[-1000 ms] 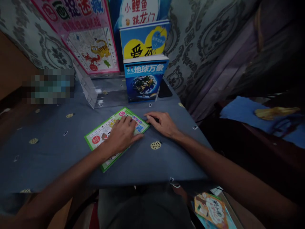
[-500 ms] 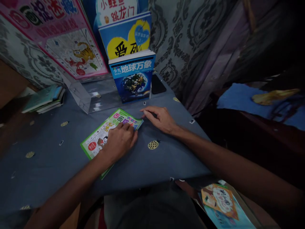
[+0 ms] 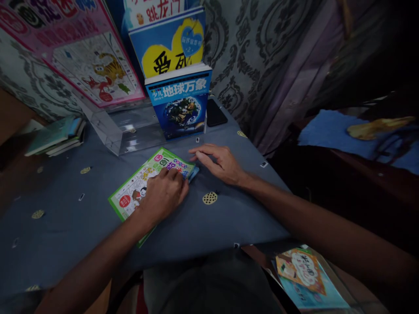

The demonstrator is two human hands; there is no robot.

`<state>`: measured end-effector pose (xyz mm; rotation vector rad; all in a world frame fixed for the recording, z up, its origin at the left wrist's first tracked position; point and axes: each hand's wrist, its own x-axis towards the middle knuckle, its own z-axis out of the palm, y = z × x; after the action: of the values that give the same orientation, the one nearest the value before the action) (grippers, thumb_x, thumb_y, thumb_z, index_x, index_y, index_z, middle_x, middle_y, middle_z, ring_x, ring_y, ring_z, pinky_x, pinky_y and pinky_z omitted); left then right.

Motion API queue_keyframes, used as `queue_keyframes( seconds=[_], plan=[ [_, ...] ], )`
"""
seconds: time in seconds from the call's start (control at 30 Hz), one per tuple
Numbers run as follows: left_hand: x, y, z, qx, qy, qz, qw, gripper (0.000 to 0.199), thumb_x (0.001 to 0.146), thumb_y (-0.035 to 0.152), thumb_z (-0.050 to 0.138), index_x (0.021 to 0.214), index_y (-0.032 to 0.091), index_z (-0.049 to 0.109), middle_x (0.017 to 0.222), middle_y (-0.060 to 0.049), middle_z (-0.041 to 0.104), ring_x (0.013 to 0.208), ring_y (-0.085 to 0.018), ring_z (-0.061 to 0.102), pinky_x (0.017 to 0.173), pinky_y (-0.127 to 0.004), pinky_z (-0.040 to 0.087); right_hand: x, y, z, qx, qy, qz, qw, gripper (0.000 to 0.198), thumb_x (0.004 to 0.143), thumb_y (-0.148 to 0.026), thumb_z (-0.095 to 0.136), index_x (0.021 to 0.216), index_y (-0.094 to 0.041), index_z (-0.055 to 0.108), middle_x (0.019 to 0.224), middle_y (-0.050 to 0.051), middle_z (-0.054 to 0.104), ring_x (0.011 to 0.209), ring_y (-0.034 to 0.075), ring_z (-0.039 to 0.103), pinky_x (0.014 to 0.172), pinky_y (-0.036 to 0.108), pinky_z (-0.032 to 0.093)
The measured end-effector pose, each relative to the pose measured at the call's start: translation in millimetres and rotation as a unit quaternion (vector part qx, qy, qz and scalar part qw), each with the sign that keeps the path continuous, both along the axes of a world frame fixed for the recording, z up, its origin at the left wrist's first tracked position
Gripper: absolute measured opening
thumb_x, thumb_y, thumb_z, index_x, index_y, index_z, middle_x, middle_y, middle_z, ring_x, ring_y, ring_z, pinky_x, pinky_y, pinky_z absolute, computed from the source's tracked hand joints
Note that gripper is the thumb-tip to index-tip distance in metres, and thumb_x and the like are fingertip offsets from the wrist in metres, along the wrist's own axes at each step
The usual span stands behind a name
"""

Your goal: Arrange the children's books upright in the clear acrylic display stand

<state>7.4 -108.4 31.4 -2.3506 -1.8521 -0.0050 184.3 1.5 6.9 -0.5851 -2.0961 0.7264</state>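
A green-bordered picture book [image 3: 131, 185] with Chinese lettering lies slanted on the dark blue tablecloth. My left hand [image 3: 166, 187] rests over it, fingers curled down by its right edge and thumb along that side; the fingertips are hidden. Bluish page edges [image 3: 194, 173] peek out at the book's right corner. Just beyond that corner, my right hand [image 3: 221, 163] hovers or rests low over the cloth with fingers extended and thumb apart, holding nothing. Whether its fingertips touch the book, I cannot tell.
A clear plastic stand [image 3: 113, 135] holds a large pink book [image 3: 94, 65] and, at right, a blue earth book [image 3: 180, 104] before a yellow-heart book [image 3: 170, 43]. Behind lies a black phone [image 3: 216, 114]. Stacked books [image 3: 59, 135] sit left; more books [image 3: 304, 279] are below, right.
The bluish edges show more at the book's right corner. My right hand sits slightly nearer that corner. The whole view has shifted a little; my left hand keeps its place on the book.
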Motion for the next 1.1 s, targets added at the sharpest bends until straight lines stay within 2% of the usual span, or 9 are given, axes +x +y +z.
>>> queue_keyframes(
  seconds=[0.2,0.3,0.4,0.47,0.53,0.67,0.83,1.03,1.1],
  plan=[
    [2.5,-1.8,-0.8,-0.004,0.011,-0.005,1.0,0.034,0.104,0.035,0.045,0.1,0.013,0.071,0.104,-0.014,0.072,0.098,-0.028,0.065,0.071,-0.037,0.054,-0.4,0.8,-1.7,0.049,-0.132,0.049,0.989,0.042,0.104,-0.037,0.042,0.086,-0.017,0.073,0.074,0.006,0.07,0.073,0.019,0.064,0.074,0.03,0.047],
    [-2.5,0.1,2.2,-0.019,0.003,-0.009,1.0,0.031,0.103,0.032,0.045,0.102,0.015,0.071,0.107,-0.012,0.073,0.101,-0.027,0.064,0.074,-0.035,0.055,-0.6,-1.0,-1.8,0.083,-0.176,0.037,0.98,0.04,0.103,-0.033,0.042,0.089,-0.015,0.074,0.075,0.008,0.071,0.073,0.019,0.064,0.07,0.03,0.042],
    [-18.2,1.9,6.5,-0.025,-0.012,-0.013,1.0,0.027,0.103,0.028,0.047,0.103,0.018,0.072,0.111,-0.01,0.073,0.107,-0.026,0.064,0.087,-0.038,0.055,-0.9,-8.2,1.2,0.098,-0.218,0.003,0.971,0.039,0.102,-0.035,0.043,0.093,-0.017,0.076,0.073,0.007,0.073,0.068,0.019,0.064,0.064,0.029,0.037],
    [-33.5,0.9,8.5,-0.019,-0.02,0.004,1.0,0.024,0.101,0.026,0.05,0.111,0.02,0.071,0.119,-0.009,0.072,0.115,-0.027,0.062,0.095,-0.042,0.054,-1.0,-14.9,3.5,0.101,-0.245,-0.017,0.964,0.039,0.103,-0.037,0.043,0.095,-0.019,0.076,0.072,0.006,0.074,0.061,0.018,0.063,0.06,0.029,0.034],
    [-49.2,-1.9,9.2,-0.024,-0.034,0.031,0.999,0.027,0.1,0.025,0.053,0.123,0.023,0.067,0.13,-0.007,0.069,0.122,-0.027,0.061,0.096,-0.042,0.054,-1.5,-20.5,4.3,0.107,-0.261,-0.032,0.959,0.038,0.103,-0.037,0.043,0.097,-0.02,0.076,0.074,0.006,0.075,0.06,0.017,0.063,0.06,0.029,0.035],
    [-69.1,-8.9,7.6,-0.036,-0.048,0.064,0.996,0.035,0.102,0.027,0.048,0.135,0.026,0.061,0.143,-0.005,0.062,0.126,-0.025,0.06,0.092,-0.038,0.057,-5.1,-21.4,2.0,0.113,-0.266,-0.034,0.957,0.032,0.104,-0.033,0.045,0.1,-0.022,0.074,0.082,0.006,0.075,0.069,0.018,0.067,0.065,0.028,0.042],
    [-71.3,-11.2,8.9,-0.034,-0.011,0.102,0.994,0.036,0.103,0.029,0.046,0.136,0.024,0.06,0.14,-0.009,0.063,0.122,-0.027,0.061,0.092,-0.041,0.057,-16.9,-2.8,-1.8,0.105,-0.261,0.005,0.96,0.032,0.106,-0.032,0.042,0.106,-0.023,0.073,0.095,0.007,0.076,0.086,0.021,0.071,0.083,0.033,0.054],
    [-74.3,-8.2,9.7,-0.024,0.005,0.126,0.992,0.035,0.104,0.033,0.045,0.134,0.022,0.06,0.13,-0.013,0.065,0.113,-0.03,0.061,0.082,-0.041,0.058,-38.7,32.9,-10.7,0.115,-0.21,0.057,0.969,0.037,0.105,-0.031,0.039,0.12,-0.023,0.071,0.118,0.011,0.074,0.114,0.028,0.067,0.099,0.046,0.055],
    [-75.4,-7.3,8.1,-0.018,0.006,0.135,0.991,0.036,0.104,0.034,0.044,0.135,0.022,0.059,0.128,-0.014,0.064,0.112,-0.031,0.059,0.079,-0.04,0.057,-45.9,41.9,-10.3,0.112,-0.207,0.065,0.97,0.037,0.105,-0.029,0.039,0.121,-0.023,0.072,0.119,0.011,0.074,0.115,0.027,0.067,0.101,0.047,0.054]
  ],
)
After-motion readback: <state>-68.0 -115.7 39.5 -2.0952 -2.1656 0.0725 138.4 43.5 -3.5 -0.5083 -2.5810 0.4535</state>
